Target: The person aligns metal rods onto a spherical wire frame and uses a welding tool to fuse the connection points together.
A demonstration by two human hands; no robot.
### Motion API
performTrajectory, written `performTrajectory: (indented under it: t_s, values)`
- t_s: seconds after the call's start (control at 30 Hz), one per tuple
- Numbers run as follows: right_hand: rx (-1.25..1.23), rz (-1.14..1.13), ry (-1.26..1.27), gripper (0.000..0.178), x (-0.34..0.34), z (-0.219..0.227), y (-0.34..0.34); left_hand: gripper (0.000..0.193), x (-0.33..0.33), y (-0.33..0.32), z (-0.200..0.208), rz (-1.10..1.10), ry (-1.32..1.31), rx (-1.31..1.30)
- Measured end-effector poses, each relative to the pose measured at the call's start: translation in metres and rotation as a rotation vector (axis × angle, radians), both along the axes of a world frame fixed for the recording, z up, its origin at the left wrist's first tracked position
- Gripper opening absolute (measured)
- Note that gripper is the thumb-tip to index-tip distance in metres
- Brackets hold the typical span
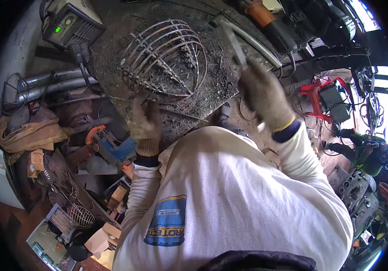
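Observation:
A cage of curved metal bars (164,58), rounded and narrowing to a point, lies on the grimy metal work table (112,18). My right hand (266,97), in a brown work glove, is raised to the right of the cage. It is closed around a pale flat strip-like tool (235,47), blurred by motion, whose exact kind I cannot make out. My left hand (145,119), gloved too, is at the table's near side, below the cage. Its fingers curl over a thin metal rod (180,114) that runs along the near side of the table.
A welding machine (72,27) with a lit display stands at the back left. Metal pipes (54,83) lie at left. An orange-and-black power tool (271,25) is behind right. Dark debris (221,79) covers the table. A red stool (314,99) and another person (370,153) are at right.

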State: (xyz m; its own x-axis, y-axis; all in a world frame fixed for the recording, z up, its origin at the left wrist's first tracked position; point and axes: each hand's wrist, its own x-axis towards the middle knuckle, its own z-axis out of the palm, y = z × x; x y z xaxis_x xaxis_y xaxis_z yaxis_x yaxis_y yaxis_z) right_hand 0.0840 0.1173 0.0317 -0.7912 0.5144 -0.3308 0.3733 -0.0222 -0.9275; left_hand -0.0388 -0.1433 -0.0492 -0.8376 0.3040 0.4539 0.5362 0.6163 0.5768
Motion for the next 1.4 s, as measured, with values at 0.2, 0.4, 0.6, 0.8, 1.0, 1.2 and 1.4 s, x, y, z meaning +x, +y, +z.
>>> performTrajectory:
  t_s: [0.2, 0.4, 0.6, 0.8, 1.0, 1.2, 1.4]
  values:
    - [-0.056, 0.156, -0.186, 0.045, -0.006, -0.027, -0.041, 0.024, -0.011, -0.001, 0.020, 0.072, -0.200, -0.199]
    - [-0.076, 0.040, -0.086, 0.033, -0.027, -0.033, -0.068, 0.015, -0.013, -0.018, -0.005, -0.155, -0.009, -0.201]
    - [-0.258, -0.088, -0.037, 0.033, -0.037, -0.036, -0.082, 0.012, -0.013, -0.021, -0.002, -0.238, -0.066, -0.231]
    - [-0.282, 0.014, -0.177, 0.039, -0.034, -0.006, -0.059, 0.013, -0.018, -0.028, -0.003, -0.320, 0.125, -0.310]
    - [-0.205, 0.021, -0.201, 0.044, -0.046, -0.017, -0.061, 0.013, -0.022, -0.035, -0.004, -0.386, 0.422, -0.639]
    - [-0.257, -0.146, -0.143, 0.038, -0.048, -0.017, -0.072, 0.013, -0.023, -0.029, -0.006, -0.373, 0.353, -0.438]
    - [-0.184, -0.134, -0.170, 0.042, -0.054, -0.013, -0.081, 0.015, -0.026, -0.037, -0.005, -0.253, 0.017, -0.090]
